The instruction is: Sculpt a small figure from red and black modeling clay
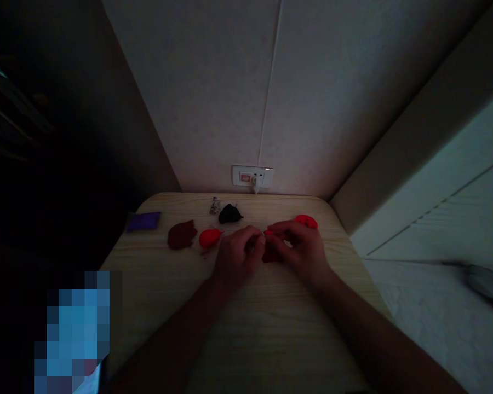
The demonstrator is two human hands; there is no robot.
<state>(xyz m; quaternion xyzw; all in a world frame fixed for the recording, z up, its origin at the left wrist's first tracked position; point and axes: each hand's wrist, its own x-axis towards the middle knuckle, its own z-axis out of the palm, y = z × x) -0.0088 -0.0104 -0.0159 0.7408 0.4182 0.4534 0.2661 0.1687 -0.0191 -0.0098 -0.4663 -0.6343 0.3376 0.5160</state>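
Note:
My left hand (239, 253) and my right hand (302, 249) meet over the table, fingertips almost touching. Between the right thumb and fingers is a small bright red piece of what looks like modelling clay (268, 232). The left thumb and fingers are pinched together beside it; what they hold, if anything, is hidden. Below the right fingers lies a dark red piece (272, 254). Close to the left hand rests a bright red lump (210, 237), with a flattened dark red piece (181, 235) farther left. Partly behind the right hand is a red piece with dark spots (307, 221).
A black lump (230, 214) and a small patterned wrapper (215, 206) lie toward the back of the wooden table (246, 339). At its left edge is a purple packet (143, 221). A wall socket (252, 177) with a plug sits just behind the table. The light is dim.

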